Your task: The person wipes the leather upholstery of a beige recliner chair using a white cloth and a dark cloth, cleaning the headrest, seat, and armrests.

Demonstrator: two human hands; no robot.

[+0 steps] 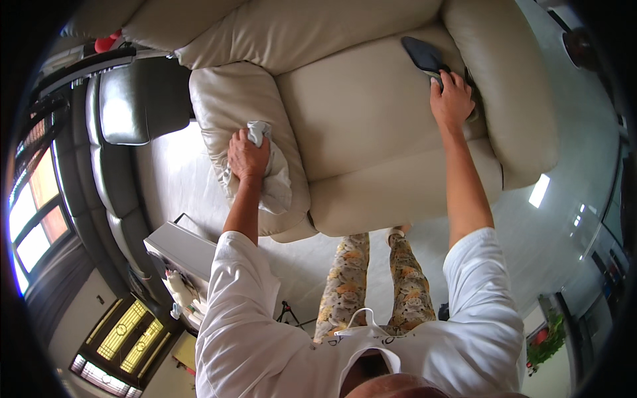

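Observation:
My left hand (248, 154) presses a crumpled pale cloth (276, 184) onto the left armrest (229, 89) of a beige leather armchair. Part of the cloth bunches up between thumb and fingers, and the rest spreads towards the seat side. At the far right corner of the seat cushion (358, 104), my right hand (452, 102) grips the near end of a dark, flat, paddle-shaped item (422, 53). Its exact kind is unclear, and my fingers hide its narrow end. Something brownish shows partly beneath that hand, against the right armrest (507, 89).
A black leather sofa (112, 199) and a black seat (124, 102) stand left. Nearer is a grey-topped cabinet (186, 248) with items on its side. A small black tripod (286, 311) stands on the glossy tiled floor (532, 244). A plant (547, 338) is at lower right.

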